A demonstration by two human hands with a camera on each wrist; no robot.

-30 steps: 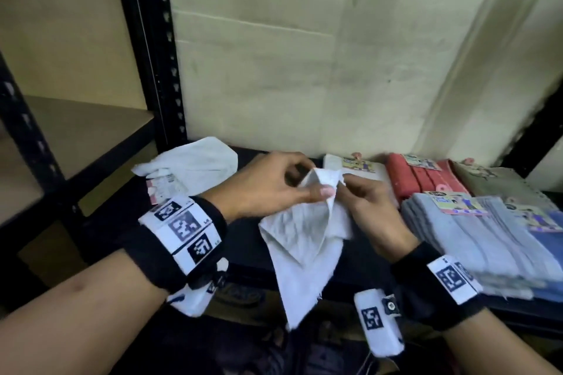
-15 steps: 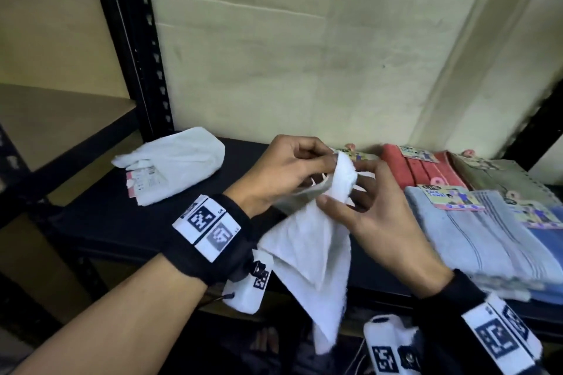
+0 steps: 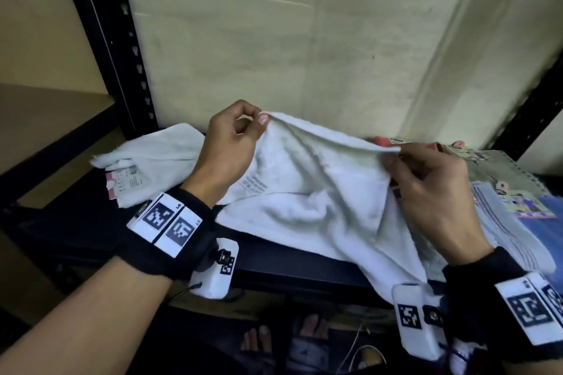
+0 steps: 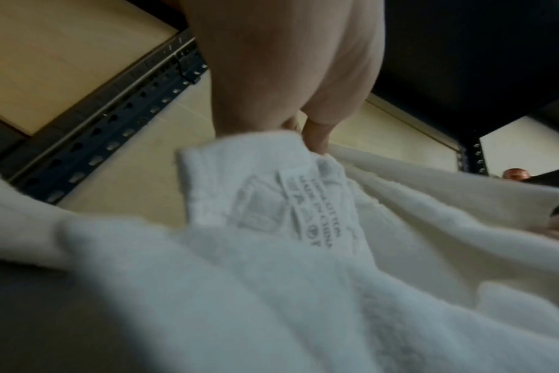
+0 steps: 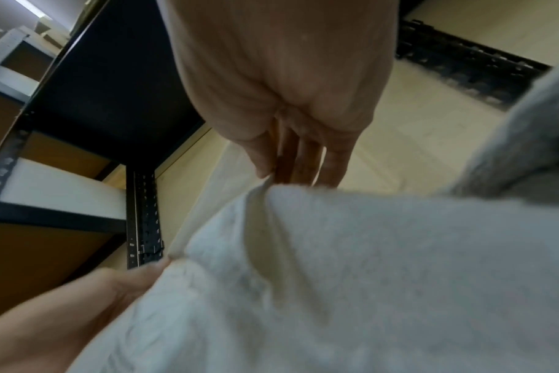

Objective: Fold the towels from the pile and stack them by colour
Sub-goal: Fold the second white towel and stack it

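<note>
Above the black shelf (image 3: 283, 265), a white towel (image 3: 313, 192), bunched a second ago, is now stretched wide, one corner pinched by the left hand (image 3: 231, 143), another by the right hand (image 3: 432, 192). Folding can likely begin.

Red towels (image 3: 384, 141) mostly hidden.

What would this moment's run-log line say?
left hand: pinches towel corner | right hand: pinches opposite corner | white towel: stretched over shelf, unfolded
</note>
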